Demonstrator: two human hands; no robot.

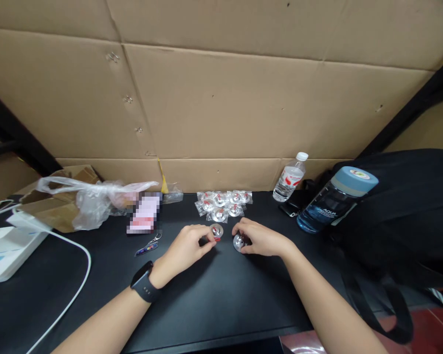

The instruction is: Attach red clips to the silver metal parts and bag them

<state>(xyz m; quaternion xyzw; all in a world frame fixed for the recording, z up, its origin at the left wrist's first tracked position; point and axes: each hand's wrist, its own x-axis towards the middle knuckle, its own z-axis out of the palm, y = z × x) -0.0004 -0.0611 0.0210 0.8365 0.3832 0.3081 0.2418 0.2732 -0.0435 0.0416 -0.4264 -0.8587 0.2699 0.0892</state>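
My left hand (192, 246), a dark smartwatch on its wrist, pinches a small red piece (217, 239) between thumb and fingers. Just beyond those fingertips lies a round silvery metal disc (216, 230) with some red at its centre. My right hand (256, 237) has its thumb and fingers curled round the edge of another metal disc (238, 242), which shows small holes and is partly hidden by the fingers. Behind both hands, several similar discs in clear plastic bags (220, 214) are grouped on the black table (221, 305).
To the left are a phone (144, 212), a keyring (148, 245), a plastic bag (92, 204), a cardboard box (57, 211) and a white device (11, 250) with a cable. A water bottle (288, 179), a blue-lidded bottle (332, 201) and a black bag (402, 216) stand right. Cardboard (221, 108) walls the back.
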